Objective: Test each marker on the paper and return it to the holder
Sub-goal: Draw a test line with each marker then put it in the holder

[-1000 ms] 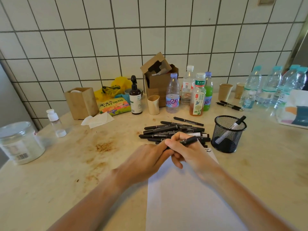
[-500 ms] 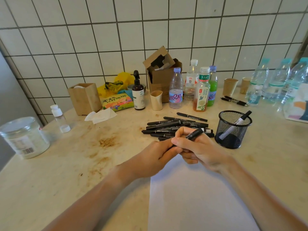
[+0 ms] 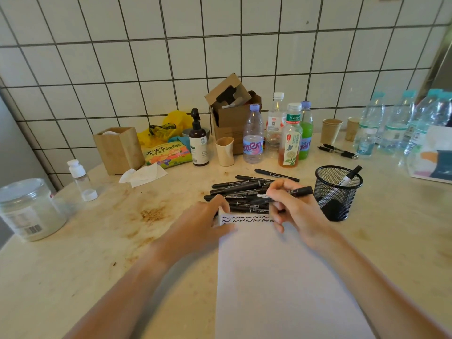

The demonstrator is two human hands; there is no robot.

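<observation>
Two hands work at the paper's (image 3: 281, 277) far edge. Your left hand (image 3: 208, 221) lies flat, pinning the near-left corner of the scribbles, holding nothing. Your right hand (image 3: 291, 211) has its grip clenched on a marker (image 3: 299, 191), whose long axis runs left-down to right-up, back end toward the holder (image 3: 338, 192). That holder sits just right of this hand on the bench (image 3: 73, 277), so the right is nearer. Beyond, the pile (image 3: 242, 194) waits.

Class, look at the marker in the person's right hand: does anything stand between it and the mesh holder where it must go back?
Nothing visible does. The marker in the right hand points toward the mesh holder, with only bare table between. The holder's mouth is open, with one marker leaning inside.
</observation>
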